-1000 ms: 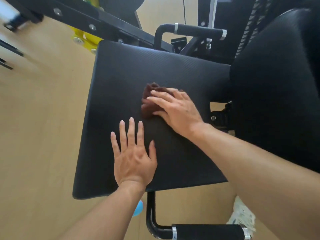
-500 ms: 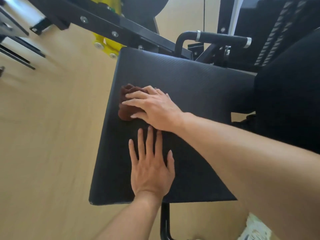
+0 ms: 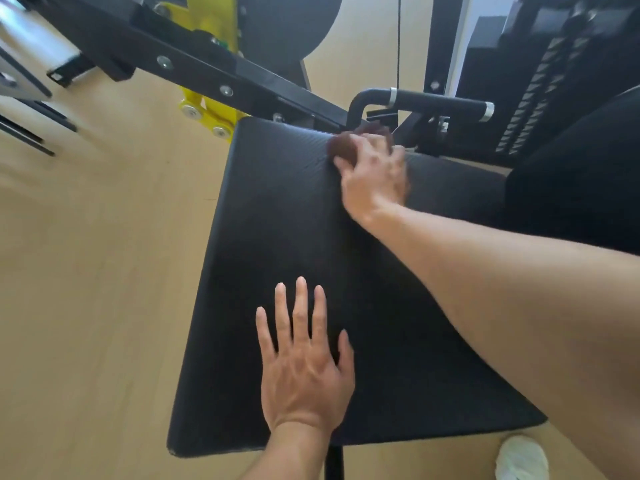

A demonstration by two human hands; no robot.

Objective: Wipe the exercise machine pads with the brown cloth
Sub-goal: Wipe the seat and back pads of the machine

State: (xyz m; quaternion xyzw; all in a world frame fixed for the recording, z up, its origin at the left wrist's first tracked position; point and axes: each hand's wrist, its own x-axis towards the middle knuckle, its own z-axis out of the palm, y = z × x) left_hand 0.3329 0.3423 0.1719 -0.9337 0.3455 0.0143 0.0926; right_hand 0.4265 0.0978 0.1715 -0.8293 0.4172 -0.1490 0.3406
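fingers [image 3: 301, 306] flat on black pad [image 3: 277, 209], tan floor [image 3: 104, 271]

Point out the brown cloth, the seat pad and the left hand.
brown cloth [image 3: 344, 147]: head view, bunched part left of the fingers.
seat pad [image 3: 277, 209]: head view, bare top surface.
left hand [image 3: 306, 372]: head view, its back.

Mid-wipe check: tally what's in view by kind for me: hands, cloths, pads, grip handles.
Hands: 2, left hand and right hand
Cloths: 1, brown cloth
Pads: 2, seat pad and back pad
Grip handles: 1, handle
Total: 6
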